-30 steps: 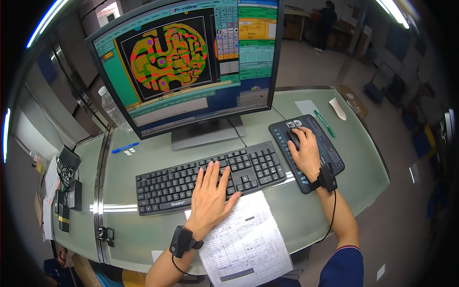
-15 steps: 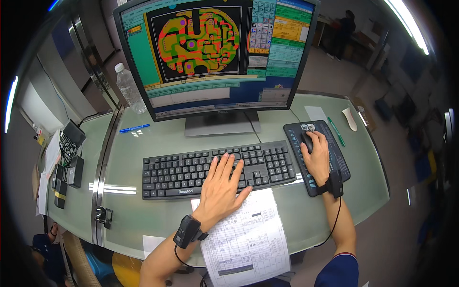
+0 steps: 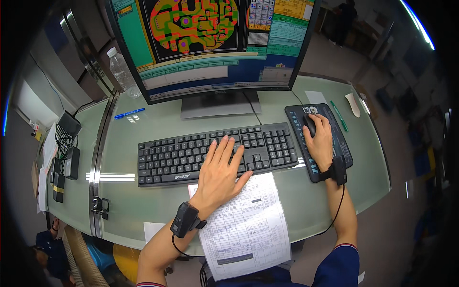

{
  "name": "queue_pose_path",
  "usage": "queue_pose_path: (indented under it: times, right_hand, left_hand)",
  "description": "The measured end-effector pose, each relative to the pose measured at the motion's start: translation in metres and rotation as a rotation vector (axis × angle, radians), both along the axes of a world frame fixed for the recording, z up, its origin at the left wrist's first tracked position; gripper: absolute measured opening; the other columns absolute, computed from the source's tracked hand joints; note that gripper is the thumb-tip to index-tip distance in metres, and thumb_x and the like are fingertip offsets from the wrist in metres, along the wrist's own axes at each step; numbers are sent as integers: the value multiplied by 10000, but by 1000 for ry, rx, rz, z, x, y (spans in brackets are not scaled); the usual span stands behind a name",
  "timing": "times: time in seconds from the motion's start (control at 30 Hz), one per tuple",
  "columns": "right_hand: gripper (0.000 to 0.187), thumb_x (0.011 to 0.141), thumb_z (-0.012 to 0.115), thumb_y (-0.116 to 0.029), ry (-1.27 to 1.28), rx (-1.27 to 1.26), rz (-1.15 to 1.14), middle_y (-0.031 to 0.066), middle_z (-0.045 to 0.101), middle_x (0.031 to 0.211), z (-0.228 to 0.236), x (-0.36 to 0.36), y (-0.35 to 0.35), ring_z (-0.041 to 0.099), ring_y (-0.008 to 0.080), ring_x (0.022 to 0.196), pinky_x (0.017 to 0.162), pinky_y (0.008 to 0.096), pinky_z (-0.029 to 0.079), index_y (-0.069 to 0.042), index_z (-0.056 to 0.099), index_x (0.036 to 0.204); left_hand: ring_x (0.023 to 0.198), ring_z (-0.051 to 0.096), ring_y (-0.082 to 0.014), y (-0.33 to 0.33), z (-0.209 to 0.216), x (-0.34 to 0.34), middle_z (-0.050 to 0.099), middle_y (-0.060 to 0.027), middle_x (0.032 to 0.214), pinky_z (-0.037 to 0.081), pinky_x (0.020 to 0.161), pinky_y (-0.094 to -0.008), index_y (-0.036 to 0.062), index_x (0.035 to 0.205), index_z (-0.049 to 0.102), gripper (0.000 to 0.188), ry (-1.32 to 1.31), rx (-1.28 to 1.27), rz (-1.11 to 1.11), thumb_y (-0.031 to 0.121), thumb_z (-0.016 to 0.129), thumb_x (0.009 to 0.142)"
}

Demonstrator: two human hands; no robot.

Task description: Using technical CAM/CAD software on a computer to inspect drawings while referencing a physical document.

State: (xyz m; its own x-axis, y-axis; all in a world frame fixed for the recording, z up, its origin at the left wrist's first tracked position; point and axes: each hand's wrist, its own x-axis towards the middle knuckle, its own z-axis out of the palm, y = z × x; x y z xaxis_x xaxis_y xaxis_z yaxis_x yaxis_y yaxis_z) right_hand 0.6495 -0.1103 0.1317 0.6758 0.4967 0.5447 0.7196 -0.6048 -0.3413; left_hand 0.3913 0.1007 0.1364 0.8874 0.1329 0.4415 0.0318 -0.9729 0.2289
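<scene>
My left hand (image 3: 221, 172) lies flat with fingers spread over the right part of the black keyboard (image 3: 177, 160), its thumb near the front edge. The heel of that hand is over a printed form (image 3: 248, 229) that sticks out past the near table edge. My right hand (image 3: 319, 140) is curved around a black computer mouse (image 3: 310, 125), which sits on a dark patterned mouse pad (image 3: 311, 170). Behind the keyboard, a monitor (image 3: 201, 67) displays a round, multicoloured circuit layout beside tool panels. Both wrists carry black strapped devices with cables.
On the glass-topped table (image 3: 124, 167) are a blue pen (image 3: 129, 114), a clear plastic bottle (image 3: 124, 74) and a green pen (image 3: 339, 116). Black power adapters (image 3: 71, 162) and cables lie at the left. People are visible at the far right and lower left.
The view has tipped downward, so the table and monitor appear higher in the picture. Both hands keep their places, the left on the keyboard and the right on the mouse.
</scene>
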Motion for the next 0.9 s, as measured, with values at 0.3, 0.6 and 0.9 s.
queue_pose_path:
  times: [0.3,0.6,0.9]
  right_hand:
    - [424,921,706,-160,-9,25,3,229,563,1351,4,4,0,560,437,1228,1042,481,484,-6,619,1306]
    - [398,931,701,-144,12,12,15,213,566,1355,1,3,0,571,419,1224,1048,473,477,-9,625,1298]
    - [395,947,693,-159,5,-24,-10,203,573,1369,3,0,2,562,412,1257,1060,472,477,-21,626,1310]
  left_hand:
    - [1443,432,-412,-1,9,5,543,-261,1453,256,1251,-543,-22,1437,552,732,3,-7,13,431,731,891]
    - [1448,412,-436,-5,3,2,524,-256,1478,262,1233,-573,0,1455,536,686,-9,27,99,428,688,941]
    - [1428,436,-452,6,1,-6,526,-276,1476,321,1203,-554,-20,1436,547,655,-21,15,219,433,651,975]
